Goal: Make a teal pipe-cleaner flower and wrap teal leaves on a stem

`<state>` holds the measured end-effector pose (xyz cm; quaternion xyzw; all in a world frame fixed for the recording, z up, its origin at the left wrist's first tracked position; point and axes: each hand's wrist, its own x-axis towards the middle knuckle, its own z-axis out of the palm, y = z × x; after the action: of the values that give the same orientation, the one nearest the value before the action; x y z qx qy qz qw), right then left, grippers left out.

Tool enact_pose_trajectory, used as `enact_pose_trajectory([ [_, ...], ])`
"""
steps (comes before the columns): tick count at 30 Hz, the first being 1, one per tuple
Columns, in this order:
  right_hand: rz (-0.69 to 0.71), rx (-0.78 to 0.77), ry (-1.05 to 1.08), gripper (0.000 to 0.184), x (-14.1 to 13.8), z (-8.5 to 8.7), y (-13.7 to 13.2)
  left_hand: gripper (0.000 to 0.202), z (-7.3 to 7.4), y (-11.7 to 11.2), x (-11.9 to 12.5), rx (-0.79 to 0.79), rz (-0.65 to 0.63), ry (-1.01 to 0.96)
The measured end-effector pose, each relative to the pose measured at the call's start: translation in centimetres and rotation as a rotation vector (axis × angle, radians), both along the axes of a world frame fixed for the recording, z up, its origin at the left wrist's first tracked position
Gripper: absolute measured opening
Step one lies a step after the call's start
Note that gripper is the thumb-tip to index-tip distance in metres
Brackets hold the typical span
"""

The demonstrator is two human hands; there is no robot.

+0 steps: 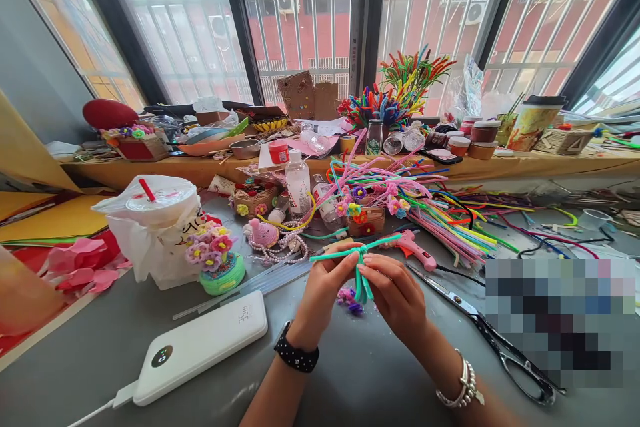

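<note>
Both my hands are raised over a grey table (360,373) and pinch a bundle of teal pipe cleaners (356,250). My left hand (323,290) grips the bundle's left side, fingers closed. My right hand (397,293) closes on its twisted middle, where loops hang down. Small purple pipe-cleaner flowers (349,299) lie on the table just under my hands. A black watch sits on my left wrist and a beaded bracelet on my right.
Scissors (500,340) lie to the right, a pink glue gun (415,248) just beyond my hands, a white power bank (200,345) to the left. A bagged drink cup (155,213), flower pots, bottles and a heap of coloured pipe cleaners (440,213) crowd the back.
</note>
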<state>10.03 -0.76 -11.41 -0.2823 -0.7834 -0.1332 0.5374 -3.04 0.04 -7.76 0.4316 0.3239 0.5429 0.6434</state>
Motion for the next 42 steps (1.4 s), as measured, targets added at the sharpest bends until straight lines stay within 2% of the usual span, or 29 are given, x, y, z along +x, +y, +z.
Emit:
enact_pose_trajectory([
  [6, -0.027, -0.017, 0.058, 0.036, -0.2, 0.5, -0.2, 0.019, 0.2, 0.0, -0.4, 0.010, 0.036, -0.037],
  [11, -0.018, -0.039, 0.087, 0.033, -0.1, 0.6, -0.3, 0.024, 0.1, 0.1, -0.6, 0.090, 0.040, 0.072],
  [16, -0.015, -0.049, 0.093, 0.032, 0.0, 0.6, -0.2, 0.023, 0.2, 0.1, -0.6, 0.185, 0.104, 0.213],
  [23, 0.012, -0.093, 0.126, 0.029, -0.1, 1.2, -0.3, 0.017, -0.6, 0.5, -0.5, 0.496, 0.216, 0.484],
  [27, -0.019, -0.225, 0.269, 0.016, 0.1, 2.2, -0.1, 0.016, -0.6, 0.6, -0.7, 0.652, 0.258, 0.618],
  [31, -0.038, -0.436, 0.348, 0.006, 0.7, 3.2, 0.2, 0.015, -0.6, 0.6, -0.6, 0.757, 0.241, 0.664],
  [37, 0.105, -0.856, 0.528, 0.017, 1.4, 4.1, 0.4, 0.014, -0.7, 0.6, -0.5, 0.859, 0.209, 0.681],
  [42, 0.087, -0.927, 0.545, 0.021, 2.0, 4.6, 0.5, 0.015, -0.7, 0.5, -0.5, 0.854, 0.170, 0.681],
])
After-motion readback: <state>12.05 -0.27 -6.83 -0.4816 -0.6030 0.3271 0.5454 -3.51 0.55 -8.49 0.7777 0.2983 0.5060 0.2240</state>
